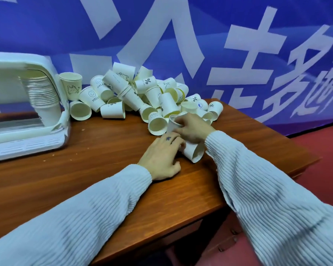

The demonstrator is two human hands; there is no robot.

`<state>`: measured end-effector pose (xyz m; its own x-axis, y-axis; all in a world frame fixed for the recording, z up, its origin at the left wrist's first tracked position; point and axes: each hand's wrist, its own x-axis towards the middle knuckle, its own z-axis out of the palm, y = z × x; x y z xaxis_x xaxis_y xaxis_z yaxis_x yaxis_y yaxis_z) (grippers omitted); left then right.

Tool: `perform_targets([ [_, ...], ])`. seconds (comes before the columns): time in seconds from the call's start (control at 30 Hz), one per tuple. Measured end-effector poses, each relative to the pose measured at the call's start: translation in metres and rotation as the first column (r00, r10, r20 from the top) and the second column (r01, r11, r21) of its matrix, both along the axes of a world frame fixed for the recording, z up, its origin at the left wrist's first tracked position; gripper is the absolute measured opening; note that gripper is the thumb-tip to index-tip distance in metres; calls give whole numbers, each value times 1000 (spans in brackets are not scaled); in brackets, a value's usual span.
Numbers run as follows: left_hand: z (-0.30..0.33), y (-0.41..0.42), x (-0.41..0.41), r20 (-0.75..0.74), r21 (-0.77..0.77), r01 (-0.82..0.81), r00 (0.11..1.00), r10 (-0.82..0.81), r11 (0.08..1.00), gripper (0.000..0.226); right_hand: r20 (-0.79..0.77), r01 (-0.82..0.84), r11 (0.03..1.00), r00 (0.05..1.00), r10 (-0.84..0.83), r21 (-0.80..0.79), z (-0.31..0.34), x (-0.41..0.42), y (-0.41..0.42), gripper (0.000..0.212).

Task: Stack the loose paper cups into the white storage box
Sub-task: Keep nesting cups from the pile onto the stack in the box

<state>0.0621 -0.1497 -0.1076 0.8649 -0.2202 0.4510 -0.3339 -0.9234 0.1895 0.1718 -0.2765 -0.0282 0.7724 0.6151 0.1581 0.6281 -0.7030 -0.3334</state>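
Note:
A heap of loose white paper cups (135, 95) lies against the blue banner at the back of the wooden table (104, 181). The white storage box (58, 104) stands at the left, and a tall stack of nested cups (42, 93) shows inside it. My right hand (194, 129) grips a white cup (172, 122) by its rim at the near edge of the heap. My left hand (161, 156) curls its fingers round a cup lying on its side (194, 150), just below the right hand.
One cup (71, 88) leans upright against the box's right side. The table's right edge (273, 135) drops to a red floor (321, 146). Bare wood lies in front of the box and under my forearms.

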Motion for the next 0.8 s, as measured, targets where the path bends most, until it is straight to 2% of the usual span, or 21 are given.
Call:
perform_targets([
  [0.07, 3, 0, 0, 21, 50, -30, 999, 29, 998, 62, 5, -14, 999, 1000, 14, 43, -1, 0, 1, 40],
  [0.13, 6, -2, -1, 95, 124, -77, 993, 66, 989, 71, -68, -10, 989, 997, 21, 146, 2, -2, 2, 30],
  [0.2, 8, -7, -3, 158, 194, -136, 982, 106, 972, 74, -110, 33, 966, 994, -4, 257, 4, -4, -1, 25],
  [0.27, 8, -11, -2, 193, 235, -161, 974, 117, 959, 72, -128, 88, 943, 991, -49, 321, 10, -11, -5, 30],
  [0.4, 5, -17, 2, 212, 295, -77, 977, 13, 952, 79, -116, 80, 920, 993, -39, 383, 18, -27, -5, 43],
  [0.47, 4, -19, 2, 230, 310, -72, 973, -1, 948, 79, -81, 56, 914, 996, -25, 402, 21, -32, 2, 36],
  [0.53, 5, -18, 0, 257, 309, -122, 966, 41, 943, 74, -38, 36, 906, 999, -22, 421, 26, -37, 12, 23],
  [0.63, 11, -7, -4, 277, 265, -150, 958, 74, 952, 62, -11, 38, 891, 999, -37, 452, 33, -47, 25, 26],
  [0.7, 17, 8, -12, 277, 197, -152, 956, 94, 968, 62, 5, 69, 869, 997, -82, 490, 38, -55, 33, 28],
  [0.8, 28, 41, -31, 239, 117, -151, 964, 120, 982, 62, -22, 106, 754, 992, -121, 648, 42, -65, 50, 28],
])
